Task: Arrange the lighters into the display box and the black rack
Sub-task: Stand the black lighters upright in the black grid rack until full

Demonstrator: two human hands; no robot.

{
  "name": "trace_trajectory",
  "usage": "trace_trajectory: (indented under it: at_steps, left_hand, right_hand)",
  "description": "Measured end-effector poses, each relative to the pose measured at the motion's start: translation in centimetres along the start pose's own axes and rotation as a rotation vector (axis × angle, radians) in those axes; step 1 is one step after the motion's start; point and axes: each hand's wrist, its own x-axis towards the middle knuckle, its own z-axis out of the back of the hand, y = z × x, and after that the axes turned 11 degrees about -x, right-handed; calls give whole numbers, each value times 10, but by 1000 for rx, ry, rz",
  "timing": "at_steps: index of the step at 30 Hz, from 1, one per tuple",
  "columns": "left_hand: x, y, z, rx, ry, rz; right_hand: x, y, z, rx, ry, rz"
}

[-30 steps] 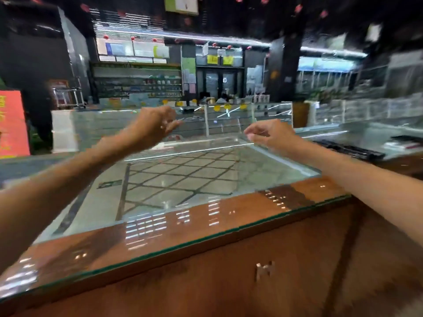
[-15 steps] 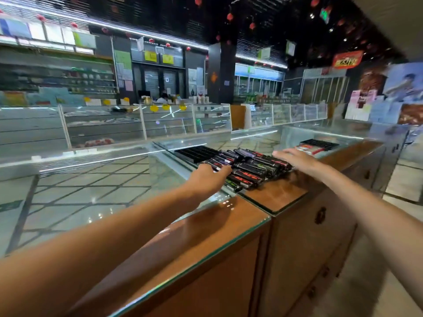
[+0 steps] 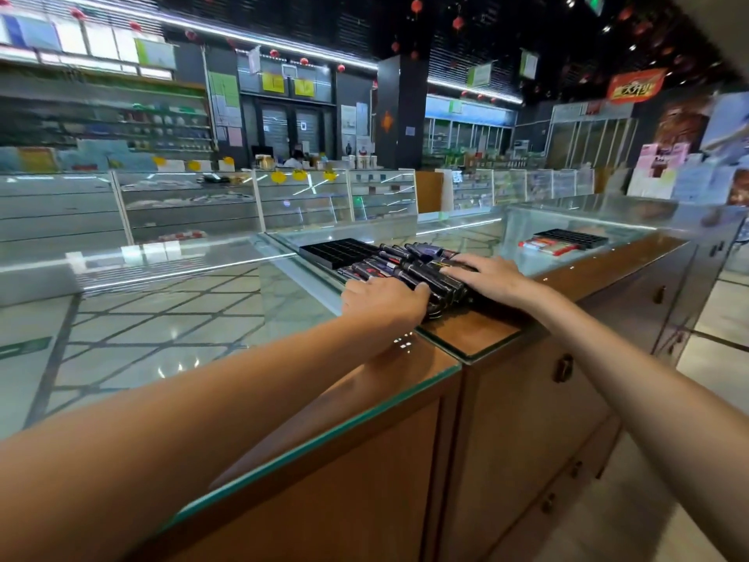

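Glass-topped surface [image 3: 478,338], wood trim. Half a second back both hands were only arriving at the heap; now both are down on the lighters [image 3: 409,261]. Right hand [image 3: 490,277]: fingers flat and released, pressing the top of the pile. Left hand [image 3: 385,300]: cupped over the near edge; whether it grips anything, I cannot tell. The pile lies loose, touching the black rack [image 3: 338,249], whose visible slots look bare. My read: gathering is starting, sorting not begun.

Both forearms [image 3: 251,399] are bare along all of their visible length, from the edge of the view to the wrists. The left hand [image 3: 385,302] and the right hand [image 3: 490,277] are bare as well, knuckles and fingers uncovered. The wide lens makes the near parts of the arms look very broad.
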Motion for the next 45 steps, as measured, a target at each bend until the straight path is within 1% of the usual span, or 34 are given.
trace_trajectory:
  at_steps: [4, 7, 10, 15, 19, 23, 26, 27, 29, 30, 32, 33, 36, 41, 43, 45]
  left_hand:
    - [-10, 0, 3, -83, -24, 91]
    - [-16, 5, 9, -141, -30, 119]
    - [-19, 11, 17, -136, -50, 150]
    - [-25, 23, 25, -132, -74, 160]
    - [-33, 25, 29, -129, -68, 138]
    - [-35, 24, 30, -121, -55, 136]
    - [-32, 25, 30, -120, -47, 138]
    - [-31, 25, 31, -121, -45, 138]
    - [-31, 26, 30, -115, -42, 137]
    - [-30, 27, 30, -110, -42, 134]
    - [-31, 27, 30, -108, -48, 122]
    - [-31, 26, 29, -111, -54, 118]
    - [-32, 24, 26, -115, -85, 123]
    - [-23, 22, 25, -77, -82, 157]
    - [-19, 22, 25, -71, -68, 155]
    - [-18, 22, 24, -73, -71, 156]
  right_hand:
    - [-13, 22, -4, -8, -11, -7]
    - [-26, 36, -5, 3, -11, -28]
    - [-40, 57, -5, 35, -30, -37]
    - [-54, 91, -5, 132, -44, 16]
    - [-54, 92, -1, 113, -10, 9]
    - [-50, 79, 4, 99, 30, -62]
    - [-51, 73, 2, 104, 51, 34]
    - [-53, 71, 2, 122, 39, 78]
    - [-59, 64, 3, 214, -37, 134]
    - [-62, 60, 4, 276, -91, 135]
    - [-66, 49, 7, 382, -186, 77]
    - [-68, 46, 8, 396, -208, 47]
    - [-64, 45, 7, 342, -227, 8]
    - [-51, 57, 8, 215, -9, -129]
    - [-51, 66, 10, 165, -10, -133]
    - [-54, 73, 8, 143, -33, -89]
